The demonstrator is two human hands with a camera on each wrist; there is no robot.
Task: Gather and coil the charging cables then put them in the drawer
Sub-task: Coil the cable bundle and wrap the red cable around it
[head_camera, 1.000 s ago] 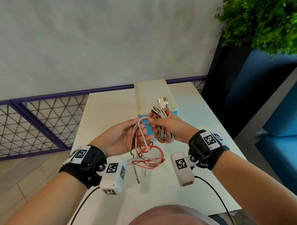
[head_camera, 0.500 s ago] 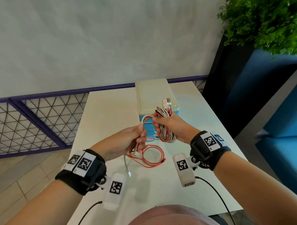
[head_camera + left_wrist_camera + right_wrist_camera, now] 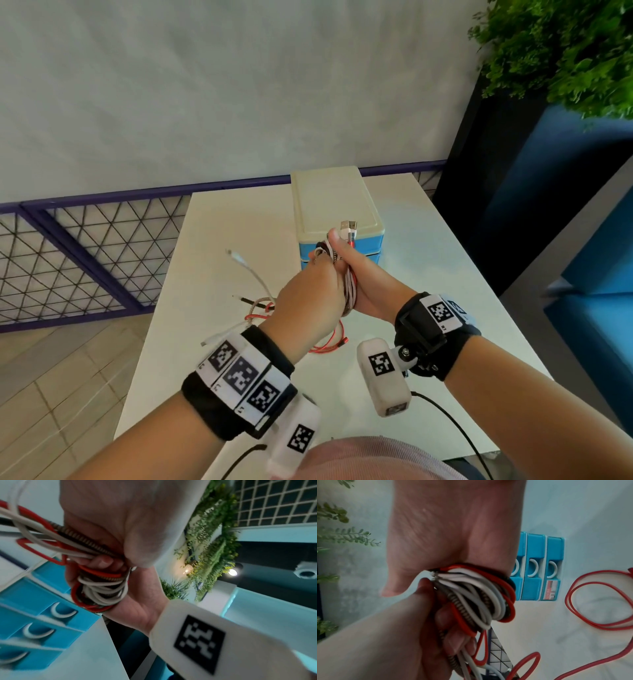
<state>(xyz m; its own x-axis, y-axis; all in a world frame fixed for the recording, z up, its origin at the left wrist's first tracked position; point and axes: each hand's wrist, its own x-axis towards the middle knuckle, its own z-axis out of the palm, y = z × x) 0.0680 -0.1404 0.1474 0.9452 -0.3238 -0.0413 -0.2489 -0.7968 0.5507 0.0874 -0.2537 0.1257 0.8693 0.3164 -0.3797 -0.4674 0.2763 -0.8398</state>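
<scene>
Nearest the body, the left hand (image 3: pixel 310 301) has swung over from the left and now crosses in front of the right hand (image 3: pixel 359 274), its fingers curled round several loose strands of the charging cables (image 3: pixel 349 294) and carrying them over the bundle. 1 second ago the 2 hands were apart with slack strands hanging between them; that slack is now drawn up against the coil. The right hand grips the coil itself, thumb pressed on top, with the plug ends (image 3: pixel 348 229) sticking up above the fist. The wrist views show red, white and braided strands looped together inside the right palm.

So another turn is going on, and the coil is thicker than it was. The job is not finished, I judge: a red loop (image 3: pixel 330 342) lies on the table below the hands, and white and braided tails (image 3: pixel 253 277) trail off to the left, 1 of them raised in the air.

The white table (image 3: pixel 212 308) carries the blue drawer unit (image 3: pixel 342 240) just behind the hands, its cream top visible and its drawers all closed. Beyond the table runs a purple railing (image 3: pixel 102 202) with wire mesh, then a pale grey wall. A green plant (image 3: pixel 565 51) hangs at the far right above dark blue panels.
</scene>
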